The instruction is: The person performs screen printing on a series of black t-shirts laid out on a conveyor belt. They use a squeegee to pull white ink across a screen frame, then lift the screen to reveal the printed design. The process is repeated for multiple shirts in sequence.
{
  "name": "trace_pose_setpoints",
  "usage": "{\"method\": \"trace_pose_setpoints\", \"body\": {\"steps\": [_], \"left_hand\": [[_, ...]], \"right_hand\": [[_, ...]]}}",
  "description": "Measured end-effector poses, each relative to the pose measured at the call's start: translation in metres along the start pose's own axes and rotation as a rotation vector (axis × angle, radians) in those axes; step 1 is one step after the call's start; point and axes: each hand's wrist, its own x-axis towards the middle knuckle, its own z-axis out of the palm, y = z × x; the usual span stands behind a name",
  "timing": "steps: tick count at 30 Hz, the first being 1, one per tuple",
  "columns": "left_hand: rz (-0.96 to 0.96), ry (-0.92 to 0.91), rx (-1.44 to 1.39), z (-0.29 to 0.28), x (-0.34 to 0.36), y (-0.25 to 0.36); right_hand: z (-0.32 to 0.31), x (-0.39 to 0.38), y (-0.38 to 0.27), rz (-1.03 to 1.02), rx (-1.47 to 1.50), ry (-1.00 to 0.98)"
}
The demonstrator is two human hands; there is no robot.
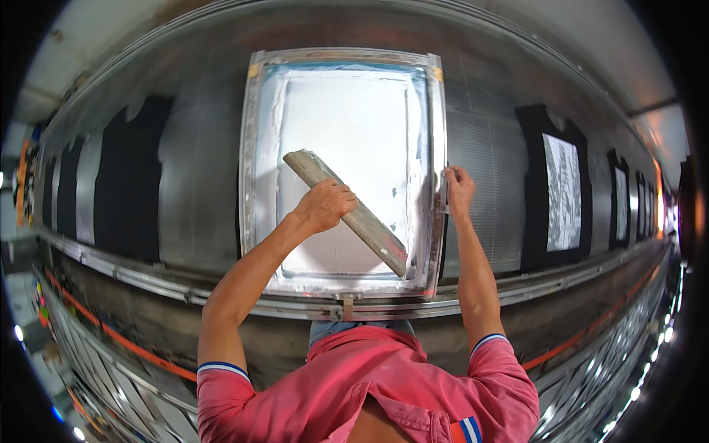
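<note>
A long metal printing table [199, 214] is seen from above, with black shirts [129, 184] laid flat along it. At its centre a metal-framed printing screen [252, 162], coated in white ink, is laid flat. Its right edge is gripped by the right hand [459, 184], fingers closed. A wooden squeegee [347, 210], lying diagonally on the screen, is clasped around its middle by the left hand [325, 205].
</note>
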Motion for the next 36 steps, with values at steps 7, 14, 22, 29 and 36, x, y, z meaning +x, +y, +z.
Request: {"method": "trace_pose_setpoints", "body": {"steps": [7, 14, 22, 29, 36], "left_hand": [[0.400, -0.280, 0.007, 0.020, 0.138, -0.088], [0.668, -0.228, 0.053, 0.066, 0.293, -0.165], [0.441, -0.135, -0.040, 0.105, 0.310, -0.191], [0.139, -0.209, -0.081, 0.034, 0.143, -0.123], [-0.386, -0.100, -0.060, 0.044, 0.043, -0.071]], "right_hand": [[0.032, 0.046, 0.012, -0.047, -0.120, 0.102], [0.044, 0.091, 0.022, 0.001, -0.233, 0.067], [0.048, 0.108, 0.040, 0.007, -0.195, 0.068], [0.001, 0.080, 0.006, 0.016, -0.152, 0.048], [0.045, 0.071, -0.015, -0.392, -0.539, -0.132]]}}
